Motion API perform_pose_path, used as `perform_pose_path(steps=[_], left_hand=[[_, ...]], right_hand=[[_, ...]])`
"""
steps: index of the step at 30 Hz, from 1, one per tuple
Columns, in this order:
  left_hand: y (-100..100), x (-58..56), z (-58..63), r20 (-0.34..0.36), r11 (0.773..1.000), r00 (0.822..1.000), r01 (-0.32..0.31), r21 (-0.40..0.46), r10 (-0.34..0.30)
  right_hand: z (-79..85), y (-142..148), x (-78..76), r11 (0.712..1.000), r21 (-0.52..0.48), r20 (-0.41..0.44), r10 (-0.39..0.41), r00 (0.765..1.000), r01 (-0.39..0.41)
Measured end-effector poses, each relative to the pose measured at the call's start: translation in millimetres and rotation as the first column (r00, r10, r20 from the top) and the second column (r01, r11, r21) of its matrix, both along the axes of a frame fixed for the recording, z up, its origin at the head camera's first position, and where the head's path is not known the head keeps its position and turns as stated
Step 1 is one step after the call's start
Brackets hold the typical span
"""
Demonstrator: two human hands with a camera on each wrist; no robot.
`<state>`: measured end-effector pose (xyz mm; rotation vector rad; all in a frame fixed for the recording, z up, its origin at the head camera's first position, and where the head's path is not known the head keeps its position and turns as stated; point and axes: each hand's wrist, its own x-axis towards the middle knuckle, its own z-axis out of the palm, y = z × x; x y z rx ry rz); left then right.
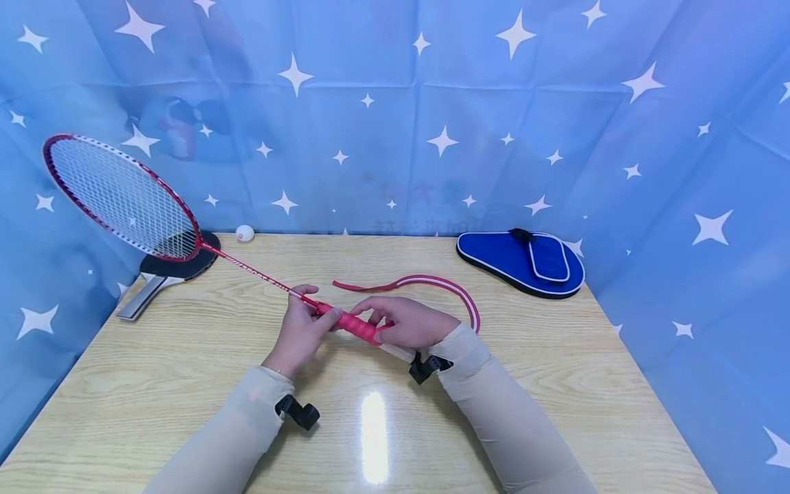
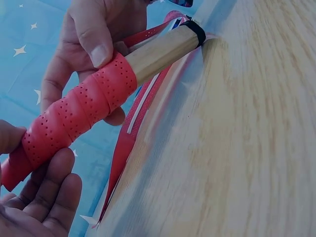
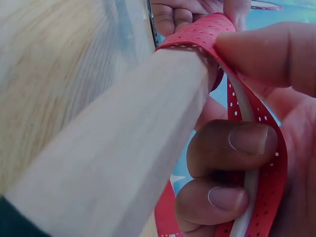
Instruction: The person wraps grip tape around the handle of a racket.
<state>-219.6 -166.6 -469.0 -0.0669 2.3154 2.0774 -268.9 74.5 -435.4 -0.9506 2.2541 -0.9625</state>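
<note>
A red badminton racket [image 1: 252, 269] slants across the head view, its strung head raised at the left. My left hand [image 1: 299, 336] holds it where the shaft meets the handle, thumb on top and fingers beneath. Red perforated grip tape [image 2: 74, 111] is wound in overlapping turns round the upper handle. Below the turns, the bare wooden handle [image 3: 113, 143] shows, with a black band at its butt end in the left wrist view. My right hand [image 1: 416, 322] pinches the tape at the lowest turn; in the right wrist view its fingers curl round the loose strip.
The tape's loose tail [image 1: 432, 278], red with a pale stripe, curves over the wooden table [image 1: 555, 405] behind my right hand. A blue paddle case [image 1: 494, 255] lies at the back right. A black table tennis paddle [image 1: 200, 261] and a white ball [image 1: 245, 233] are at the back left.
</note>
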Motion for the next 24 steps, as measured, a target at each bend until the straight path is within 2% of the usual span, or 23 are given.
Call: perform_pose_path(steps=[6, 13, 18, 24], left_hand=[[0.1, 0.6, 1.0, -0.015, 1.000, 1.000, 0.000, 0.004, 0.000], [-1.5, 1.9, -1.5, 0.014, 0.998, 1.000, 0.003, -0.055, -0.002], [-0.8, 1.2, -1.3, 0.007, 0.999, 1.000, 0.009, -0.053, -0.009], [0.5, 1.5, 1.4, 0.008, 1.000, 1.000, 0.008, -0.023, -0.008]], right_hand=[[2.2, 0.6, 0.4, 1.000, -0.011, 0.001, 0.016, 1.000, -0.016], [2.6, 0.0, 0.5, 1.000, 0.030, -0.024, -0.001, 1.000, 0.002], [2.8, 0.2, 0.2, 0.999, 0.047, -0.029, -0.012, 0.999, 0.013], [5.3, 2.9, -1.0, 1.000, 0.029, 0.013, -0.002, 1.000, 0.002]])
